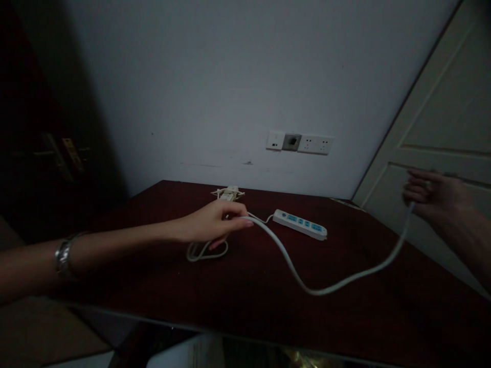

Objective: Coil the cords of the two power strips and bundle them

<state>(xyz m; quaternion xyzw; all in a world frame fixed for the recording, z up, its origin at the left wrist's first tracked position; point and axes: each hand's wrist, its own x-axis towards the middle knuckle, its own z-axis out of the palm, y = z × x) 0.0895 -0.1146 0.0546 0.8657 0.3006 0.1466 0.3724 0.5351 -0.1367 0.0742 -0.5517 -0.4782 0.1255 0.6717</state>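
- A slim white plastic power strip with blue socket panels [300,225] lies on the dark reddish-brown tabletop [268,306], socket face up, beyond the hands and between them.
- Its long axis runs slantwise: the left end points back toward the pale wall [215,92], the right end forward and to the right.
- The casing is a narrow bar; the blue panels sit in a row along its top, with a small round blue spot near the left end.
- A smooth, round white cord [315,292] leaves that left end and runs left toward the left hand [217,220].
- The left hand pinches the cord between thumb and index finger; a cord loop [203,258] shows just below it.
- From there the cord stretches crosswise to the right hand [433,194], sagging in a wide curve whose lowest part comes nearest the viewer; whether it touches the tabletop there I cannot tell.
- The right hand, raised at the right, has its fingers curled in around the cord; its exact grip is blurred.
- Behind the left hand sits a cream-coloured bundle wrapped in cord [229,193].
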